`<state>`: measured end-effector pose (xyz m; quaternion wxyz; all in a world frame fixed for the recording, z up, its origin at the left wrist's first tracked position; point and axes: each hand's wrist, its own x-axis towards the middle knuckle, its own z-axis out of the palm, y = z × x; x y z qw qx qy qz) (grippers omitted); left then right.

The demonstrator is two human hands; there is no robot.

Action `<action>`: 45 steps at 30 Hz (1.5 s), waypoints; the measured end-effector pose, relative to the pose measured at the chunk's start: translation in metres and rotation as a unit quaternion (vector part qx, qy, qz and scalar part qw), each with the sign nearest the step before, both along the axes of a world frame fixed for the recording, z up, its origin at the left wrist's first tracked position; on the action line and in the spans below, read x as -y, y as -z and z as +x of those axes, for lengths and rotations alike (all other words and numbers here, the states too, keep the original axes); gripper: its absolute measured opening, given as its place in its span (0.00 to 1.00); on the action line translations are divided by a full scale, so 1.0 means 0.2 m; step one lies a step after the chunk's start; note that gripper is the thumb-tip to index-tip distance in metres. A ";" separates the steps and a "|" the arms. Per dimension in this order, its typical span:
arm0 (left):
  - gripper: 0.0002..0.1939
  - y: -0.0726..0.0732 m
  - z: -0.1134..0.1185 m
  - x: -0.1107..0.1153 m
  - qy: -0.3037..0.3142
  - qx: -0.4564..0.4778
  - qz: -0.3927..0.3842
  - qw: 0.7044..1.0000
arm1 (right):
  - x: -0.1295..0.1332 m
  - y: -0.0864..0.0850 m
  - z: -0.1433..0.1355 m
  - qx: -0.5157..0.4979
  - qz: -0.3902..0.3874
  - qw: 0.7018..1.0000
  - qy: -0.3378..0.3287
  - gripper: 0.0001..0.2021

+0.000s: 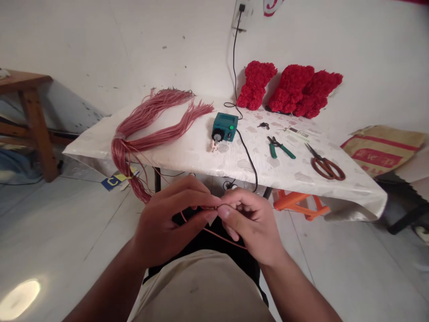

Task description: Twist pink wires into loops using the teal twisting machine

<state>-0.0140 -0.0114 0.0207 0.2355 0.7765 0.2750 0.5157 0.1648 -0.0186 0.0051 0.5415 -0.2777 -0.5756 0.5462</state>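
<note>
In front of my body, just off the table's near edge, my left hand [167, 214] and my right hand [251, 221] meet fingertip to fingertip. Both are closed in a pinch on a thin pink wire [223, 238], which loops below the fingers. The exact spot where they grip it is mostly hidden. Behind them on the table is a small teal machine [225, 126] with a lit green button and a grey toothed part at its front. To its left lies a tied bundle of pink wires [147, 125], hanging over the near edge.
Green-handled pliers [280, 147] and brown-handled scissors [326, 165] lie on the table [214, 163] at right. Red fluffy figures [256, 85] lean against the wall. A black cord [235, 58] runs to the outlet. An orange stool [300, 203] stands underneath.
</note>
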 end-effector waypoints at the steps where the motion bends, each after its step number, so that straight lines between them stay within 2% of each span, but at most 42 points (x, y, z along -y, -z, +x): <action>1: 0.12 0.01 0.00 0.00 -0.003 0.010 -0.014 1.000 | 0.00 0.00 0.00 0.000 -0.003 1.000 0.005 0.04; 4: 0.11 0.03 0.01 0.02 -0.008 0.025 -0.040 0.999 | 0.00 0.00 -0.01 -0.001 -0.001 1.000 0.024 0.04; 12: 0.09 0.04 0.00 0.04 -0.007 0.039 -0.042 0.998 | 0.02 0.00 -0.02 0.022 0.033 0.997 0.065 0.05; 15: 0.04 0.03 -0.02 0.02 0.050 0.049 -0.106 0.992 | 0.02 0.00 -0.02 0.078 0.102 0.989 0.077 0.05; 19: 0.09 0.02 -0.06 -0.04 0.145 0.036 -0.217 0.965 | 0.00 -0.01 0.00 0.158 0.241 0.955 0.068 0.06; 22: 0.07 0.03 -0.08 -0.08 0.202 0.011 -0.272 0.941 | -0.02 -0.02 0.03 0.211 0.313 0.924 0.060 0.07; 25: 0.06 0.03 -0.10 -0.11 0.257 -0.018 -0.319 0.912 | -0.03 -0.03 0.04 0.248 0.354 0.901 0.045 0.07; 30: 0.09 0.04 -0.12 -0.14 0.287 -0.062 -0.362 0.885 | -0.03 -0.02 0.06 0.289 0.375 0.880 0.027 0.06; 33: 0.08 0.05 -0.12 -0.15 0.302 -0.063 -0.370 0.876 | -0.03 -0.03 0.07 0.315 0.384 0.868 0.024 0.07; 38: 0.08 0.05 -0.13 -0.14 0.292 -0.072 -0.309 0.902 | -0.03 -0.05 0.09 0.354 0.399 0.846 0.012 0.06; 41: 0.07 0.04 -0.13 -0.14 0.289 -0.090 -0.274 0.913 | -0.04 -0.05 0.10 0.354 0.391 0.850 -0.007 0.07; 45: 0.07 0.04 -0.13 -0.14 0.296 -0.102 -0.265 0.912 | -0.05 -0.06 0.10 0.329 0.374 0.867 -0.022 0.06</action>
